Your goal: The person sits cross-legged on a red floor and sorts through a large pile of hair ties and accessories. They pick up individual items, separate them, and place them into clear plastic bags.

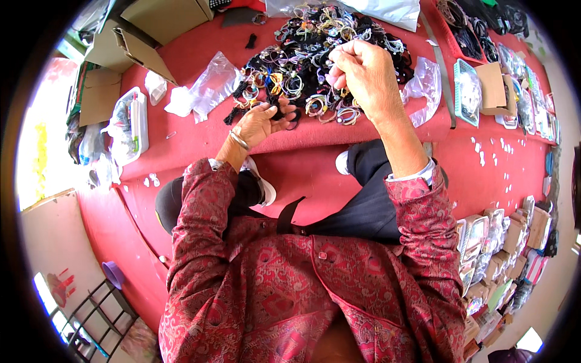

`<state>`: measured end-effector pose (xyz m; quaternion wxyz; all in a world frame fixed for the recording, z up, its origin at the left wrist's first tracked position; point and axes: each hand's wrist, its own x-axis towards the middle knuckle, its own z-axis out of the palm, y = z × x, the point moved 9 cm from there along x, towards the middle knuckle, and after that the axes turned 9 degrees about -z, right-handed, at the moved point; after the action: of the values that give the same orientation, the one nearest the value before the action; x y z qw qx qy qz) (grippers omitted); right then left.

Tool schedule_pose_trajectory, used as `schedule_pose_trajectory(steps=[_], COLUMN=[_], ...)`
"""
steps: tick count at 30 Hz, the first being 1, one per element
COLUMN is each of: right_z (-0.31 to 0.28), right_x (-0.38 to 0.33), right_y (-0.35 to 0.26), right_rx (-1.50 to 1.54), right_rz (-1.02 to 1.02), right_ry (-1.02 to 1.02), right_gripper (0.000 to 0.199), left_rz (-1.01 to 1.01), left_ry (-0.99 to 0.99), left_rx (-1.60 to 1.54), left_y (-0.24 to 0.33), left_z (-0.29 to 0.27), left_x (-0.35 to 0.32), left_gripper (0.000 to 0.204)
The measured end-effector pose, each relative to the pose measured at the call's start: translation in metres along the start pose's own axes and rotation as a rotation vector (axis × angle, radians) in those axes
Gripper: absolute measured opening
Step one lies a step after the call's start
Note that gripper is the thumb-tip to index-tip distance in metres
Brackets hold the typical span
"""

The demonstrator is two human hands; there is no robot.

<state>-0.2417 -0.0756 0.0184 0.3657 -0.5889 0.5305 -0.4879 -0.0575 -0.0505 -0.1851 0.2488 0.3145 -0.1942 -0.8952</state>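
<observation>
A large heap of hair ties (327,36), mostly black with pale, purple and coloured ones mixed in, lies on the red-covered surface before me. At the heap's near left edge, my left hand (260,125) is palm up, its fingers curled around a black hair tie (278,112). A metal bangle circles that wrist. Raised over the heap's right side, my right hand (366,75) has thumb and fingers pinched together. What it holds, if anything, is too small to make out against the hair ties behind it.
Clear plastic bags (215,85) lie left of the heap, near open cardboard boxes (145,51) and a white plastic tub (134,124). On the right stand a turquoise basket (466,94) and a red crate (463,30). More packed goods (502,254) line the lower right.
</observation>
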Motion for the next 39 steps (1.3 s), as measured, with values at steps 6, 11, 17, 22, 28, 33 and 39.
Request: schedule_pose_trajectory(steps=[6, 11, 17, 22, 28, 33, 39], right_z=[0.005, 0.034, 0.047, 0.052, 0.043, 0.047, 0.052], right_x=[0.000, -0.010, -0.013, -0.018, -0.016, -0.019, -0.018], right_y=[0.003, 0.016, 0.006, 0.008, 0.015, 0.012, 0.009], right_rx=[0.028, 0.004, 0.027, 0.084, 0.127, 0.195, 0.137], right_rz=[0.055, 0.156, 0.127, 0.240, 0.301, 0.332, 0.258], right_ry=[-0.040, -0.315, -0.407, -0.411, -0.257, -0.226, -0.281], right_gripper=[0.017, 0.020, 0.017, 0.014, 0.010, 0.007, 0.011], left_rz=[0.030, 0.046, 0.083, 0.098, 0.137, 0.169, 0.217], left_ry=[-0.170, -0.304, -0.326, -0.303, -0.401, -0.387, -0.135], left_rx=[-0.084, -0.103, -0.040, 0.007, -0.232, -0.227, 0.007], left_y=[0.015, 0.021, 0.029, 0.033, 0.037, 0.040, 0.038], left_z=[0.068, 0.110, 0.127, 0.129, 0.125, 0.126, 0.119], left_x=[-0.016, -0.038, -0.049, -0.051, -0.053, -0.056, -0.050], left_gripper=[0.038, 0.038, 0.033, 0.031, 0.033, 0.033, 0.021])
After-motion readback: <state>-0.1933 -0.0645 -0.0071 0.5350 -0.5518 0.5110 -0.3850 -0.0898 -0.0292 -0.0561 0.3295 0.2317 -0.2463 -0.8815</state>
